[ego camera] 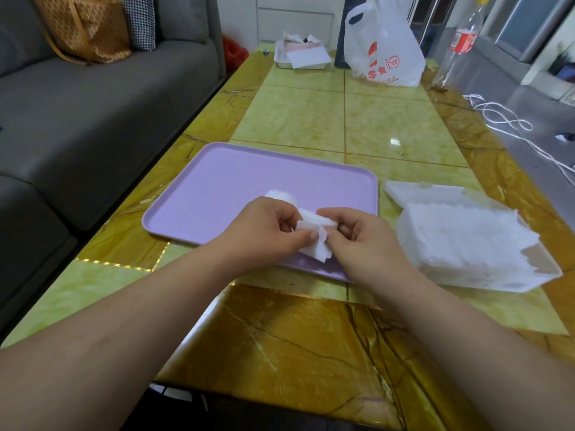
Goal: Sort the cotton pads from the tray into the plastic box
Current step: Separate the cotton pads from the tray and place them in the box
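Observation:
A lilac tray [217, 181] lies on the table in front of me. Over its near right part, my left hand [264, 231] and my right hand [361, 237] both pinch a small bunch of white cotton pads [314, 237] between them. A few more pads [280, 195] lie on the tray just behind my left hand. To the right of the tray stands the clear plastic box [529, 278], filled with white cotton pads [460, 231], its lid [417, 191] hinged open toward the back.
The table [311, 337] is yellow-green and amber marble. At its far end stand a white plastic bag [382, 48], a small white tray with papers [301, 57] and a clear bottle [457, 45]. A grey sofa [93, 104] runs along the left; white cable [504, 119] lies right.

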`<state>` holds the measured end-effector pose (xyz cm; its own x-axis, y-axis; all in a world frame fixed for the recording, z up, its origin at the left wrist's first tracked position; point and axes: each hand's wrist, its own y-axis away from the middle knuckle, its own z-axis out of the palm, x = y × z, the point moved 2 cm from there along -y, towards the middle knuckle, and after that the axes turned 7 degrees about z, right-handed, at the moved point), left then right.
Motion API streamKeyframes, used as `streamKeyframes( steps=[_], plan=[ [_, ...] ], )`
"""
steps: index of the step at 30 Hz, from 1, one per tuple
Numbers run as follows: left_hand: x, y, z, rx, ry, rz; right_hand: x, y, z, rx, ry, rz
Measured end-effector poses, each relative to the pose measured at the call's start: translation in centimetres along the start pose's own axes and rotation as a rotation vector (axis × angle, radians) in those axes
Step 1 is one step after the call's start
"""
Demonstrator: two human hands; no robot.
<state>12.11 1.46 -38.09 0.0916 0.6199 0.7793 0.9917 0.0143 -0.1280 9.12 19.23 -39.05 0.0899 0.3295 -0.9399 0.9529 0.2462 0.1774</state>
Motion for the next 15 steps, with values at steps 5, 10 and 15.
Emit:
streamKeyframes(
  steps=[5,10,15],
  plan=[
    [-0.47,-0.14,0.02,0.030,-0.045,0.003,-0.08,0.27,-0.06,-0.086,-0.161,0.002],
    [-0.65,-0.24,-0.28,0.091,-0.059,-0.019,-0.14,0.17,0.38,-0.016,-0.025,-0.082],
    [-0.42,0.28,-0.42,-0.019,-0.025,0.059,-0.03,0.21,0.22,0.028,0.075,-0.128]
  ],
)
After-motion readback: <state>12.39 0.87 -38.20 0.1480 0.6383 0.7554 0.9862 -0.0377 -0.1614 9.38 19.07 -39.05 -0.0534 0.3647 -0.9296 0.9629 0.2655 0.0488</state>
